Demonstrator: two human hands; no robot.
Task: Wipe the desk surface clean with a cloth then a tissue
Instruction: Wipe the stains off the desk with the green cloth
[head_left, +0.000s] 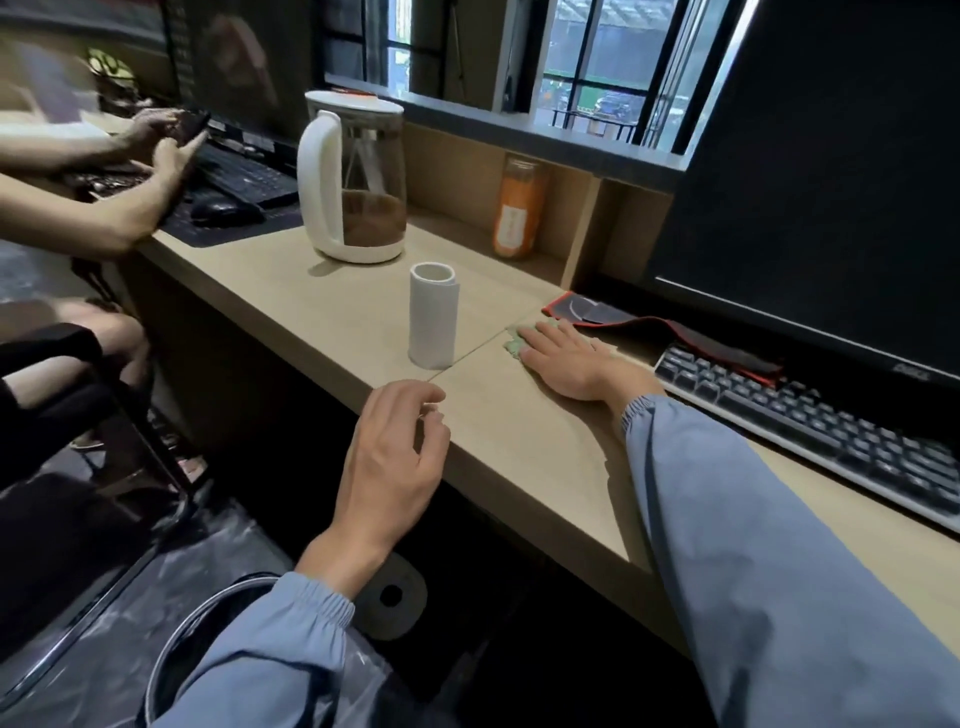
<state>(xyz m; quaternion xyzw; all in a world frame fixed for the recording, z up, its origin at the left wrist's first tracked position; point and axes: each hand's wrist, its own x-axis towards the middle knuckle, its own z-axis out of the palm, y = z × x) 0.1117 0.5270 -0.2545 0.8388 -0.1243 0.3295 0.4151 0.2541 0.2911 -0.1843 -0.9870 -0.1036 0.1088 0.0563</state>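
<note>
A light wooden desk (519, 447) runs across the view. My right hand (571, 358) lies flat on it, palm down, pressing a pale green cloth (514, 343) that shows only at the fingertips. My left hand (395, 457) hovers at the desk's front edge, fingers loosely curled and apart, holding nothing. A white roll of tissue (434, 317) stands upright on the desk, just left of the cloth.
A white kettle (353, 182) stands behind the roll, an orange bottle (519, 213) in a niche. A folded black-and-red mouse mat (670, 332), keyboard (810, 415) and monitor (821, 171) lie right. Another person's hands (156, 150) work far left. A bin (218, 649) sits below.
</note>
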